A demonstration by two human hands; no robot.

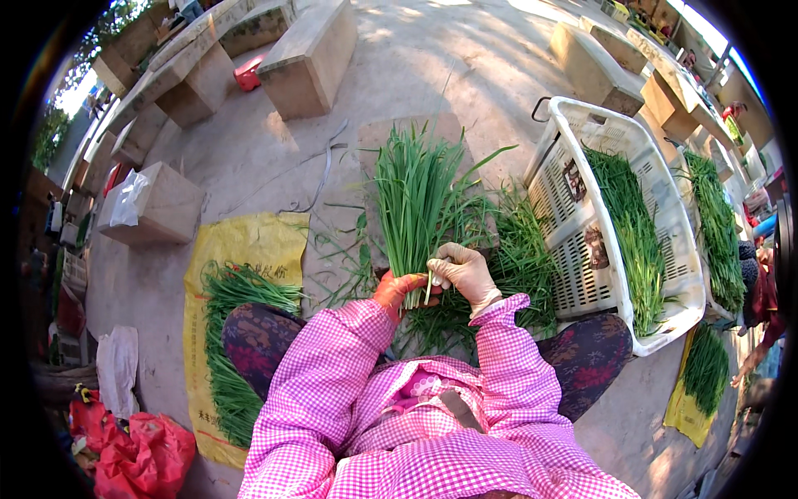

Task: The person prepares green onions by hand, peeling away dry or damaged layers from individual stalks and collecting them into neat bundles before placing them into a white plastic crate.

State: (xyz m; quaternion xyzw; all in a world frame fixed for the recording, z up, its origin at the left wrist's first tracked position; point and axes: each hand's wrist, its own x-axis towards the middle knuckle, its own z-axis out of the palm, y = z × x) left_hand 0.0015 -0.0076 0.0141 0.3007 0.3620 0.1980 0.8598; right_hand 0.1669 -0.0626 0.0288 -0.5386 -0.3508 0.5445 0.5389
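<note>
My left hand (397, 291), in an orange glove, is closed round the pale lower ends of an upright bunch of long green leafy stalks (411, 195). My right hand (461, 273), in a pale glove, pinches a thin pale stalk (431, 287) at the bunch's right side, near its base. Loose greens (528, 258) lie heaped on the ground just right of my hands. At my left, a yellow sack (204, 241) is spread flat with more cut greens (233, 366) on it.
A white crate (559, 150) of greens stands at the right, more greens (711, 233) beyond it. A yellow sack (675, 409) with greens lies lower right. Concrete blocks (307, 58) line the back and sides. Red plastic bags (145, 457) lie lower left. Other people appear at the edges.
</note>
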